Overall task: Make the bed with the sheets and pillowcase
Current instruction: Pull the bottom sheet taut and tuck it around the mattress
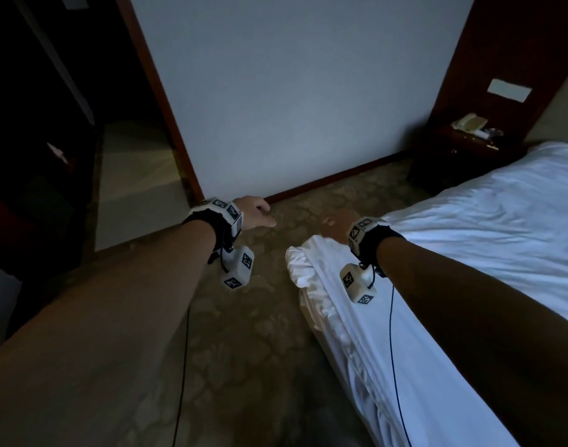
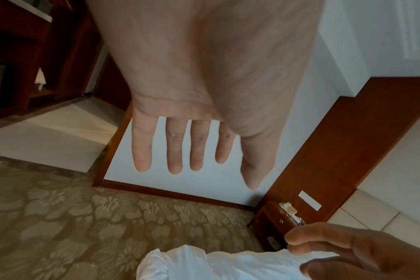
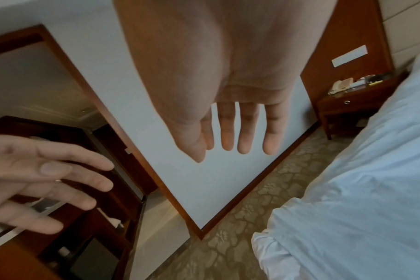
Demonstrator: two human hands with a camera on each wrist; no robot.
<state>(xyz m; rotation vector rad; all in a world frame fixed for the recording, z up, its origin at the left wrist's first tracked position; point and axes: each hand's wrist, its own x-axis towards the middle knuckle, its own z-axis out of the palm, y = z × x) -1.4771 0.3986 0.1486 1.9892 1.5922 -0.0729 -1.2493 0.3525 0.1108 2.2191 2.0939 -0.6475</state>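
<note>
Sheets (image 1: 489, 240) lie white and rumpled over the bed on my right, their bunched corner (image 1: 300, 266) hanging off the near mattress edge just below my right hand (image 1: 336, 222), while my left hand (image 1: 257, 212) hovers apart over the patterned carpet (image 1: 260, 333). From the head view I see only the backs of both hands, but each wrist view shows an open grip, fingers straight and spread, holding nothing. Only the right wrist view clearly shows the phone (image 3: 341, 86) on the nightstand (image 3: 348, 106) beside the bed.
</note>
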